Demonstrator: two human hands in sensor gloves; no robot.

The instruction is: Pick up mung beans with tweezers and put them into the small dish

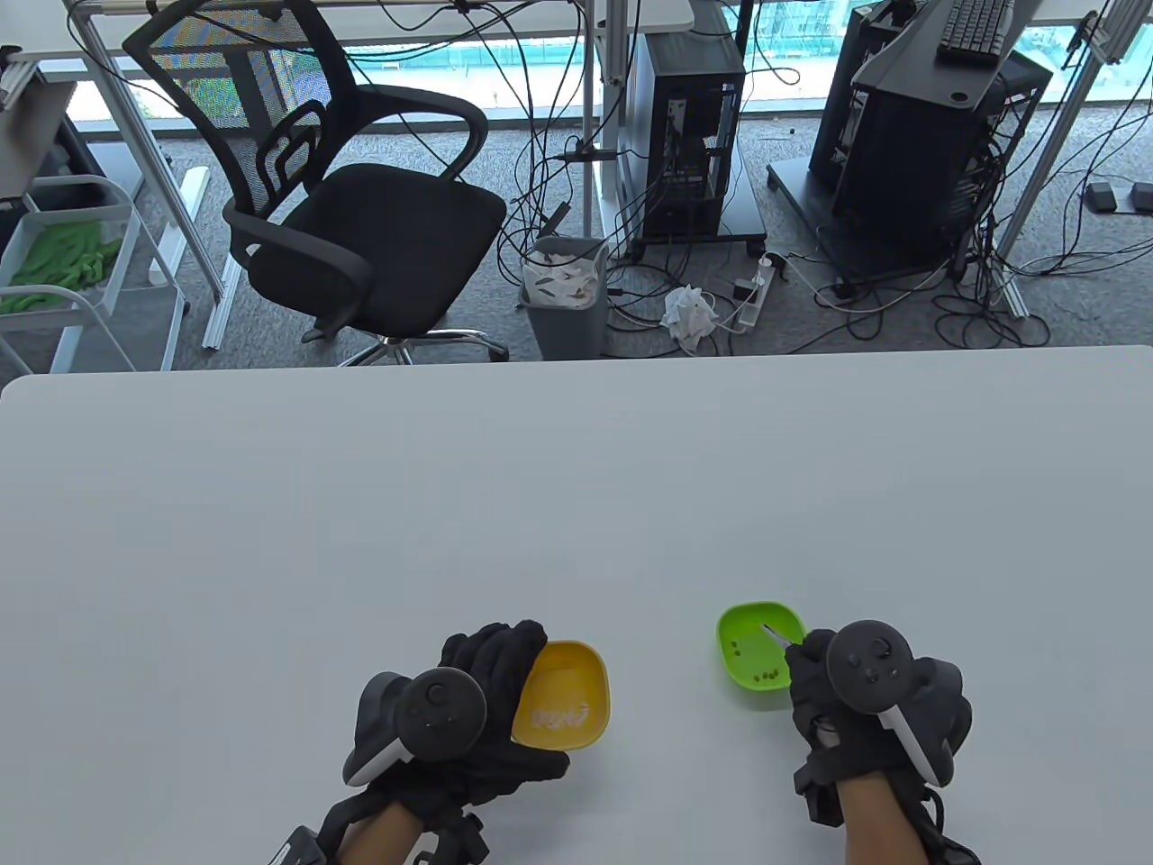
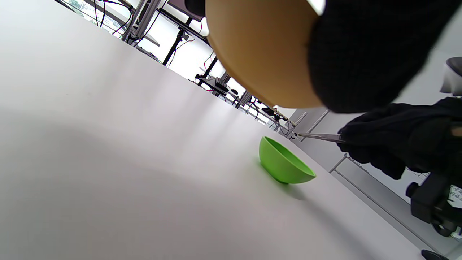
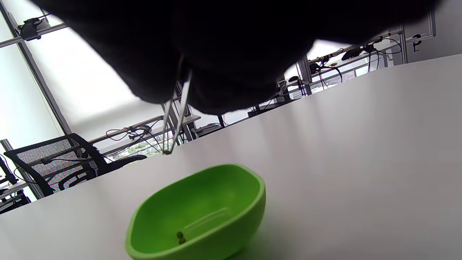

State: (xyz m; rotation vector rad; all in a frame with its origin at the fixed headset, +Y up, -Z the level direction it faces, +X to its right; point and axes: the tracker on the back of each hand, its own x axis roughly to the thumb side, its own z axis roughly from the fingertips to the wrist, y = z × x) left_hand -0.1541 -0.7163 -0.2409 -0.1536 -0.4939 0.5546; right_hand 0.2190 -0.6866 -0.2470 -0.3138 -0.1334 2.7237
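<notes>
No brand, label or writing is readable on the dishes, the gloves or the trackers.

The left hand (image 1: 486,712) grips the yellow dish (image 1: 566,696), its gloved fingers (image 1: 504,651) curled over the dish's near-left rim; in the left wrist view the dish's underside hangs clear above the white table (image 1: 576,505), so the dish is lifted and tilted. A heap of pale mung beans (image 1: 560,716) lies in the low part of this dish, just beside the left palm.

The right hand (image 1: 865,712) pinches a pair of metal tweezers (image 1: 782,634) between its fingertips (the tracker on the back of the hand faces up toward the overhead camera). The tweezers run forward and to the left from the fingers, over the green dish (image 1: 761,641), which sits on the table just ahead and left of the right hand and well to the right of the left hand. In the right wrist view the two prongs meet at a narrow tip above the dish, with a small dark speck at that tip; whether it is a bean is too small to tell. A few mung beans in the green dish (image 1: 767,675) lie on the side nearest the right hand.
</notes>
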